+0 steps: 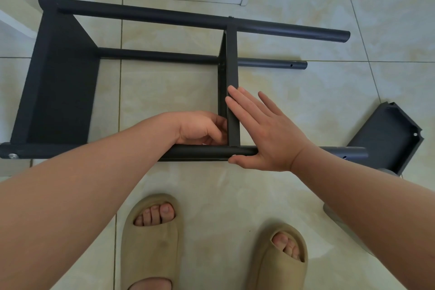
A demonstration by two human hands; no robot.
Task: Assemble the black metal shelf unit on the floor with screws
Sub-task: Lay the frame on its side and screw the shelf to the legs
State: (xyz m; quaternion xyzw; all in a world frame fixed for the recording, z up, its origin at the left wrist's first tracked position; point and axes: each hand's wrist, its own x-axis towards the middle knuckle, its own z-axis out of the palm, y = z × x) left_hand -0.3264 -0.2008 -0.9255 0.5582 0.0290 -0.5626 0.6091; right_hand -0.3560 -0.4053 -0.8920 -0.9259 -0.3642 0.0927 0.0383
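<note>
Shelf unit (153, 55) lies on its side on the tiled floor (306, 92), at 12 o'clock from my feet, part built. My right hand (266, 129) is flat, fingers straight and together. It presses the outer face of the middle panel (231, 73) from 3 o'clock, thumb laid along the near pole (94, 150) beside a screw (234, 155) at that joint. My left hand (202, 128) comes in from 9 o'clock, fingers curled on the panel's inner lip at the same corner. Whether it also pinches a nut or other small part, I cannot tell.

Further out at 9 o'clock, the end panel (54, 73) is joined to the poles. At 12 o'clock the far pole (188, 19) shows two screw heads. Toward 3 o'clock the pole ends are bare with open holes, and a loose panel (390, 134) lies unfitted near the near pole's tip. My slippers (150, 238) are at 6 o'clock.

I judge I am fixing the middle panel's near corner to the near pole. The next move calls for holding the panel square with its hole lined up on the pole's, then driving that screw home. No tool is in view, so it may have to be done by finger. After that, the loose panel belongs on the bare ends.
</note>
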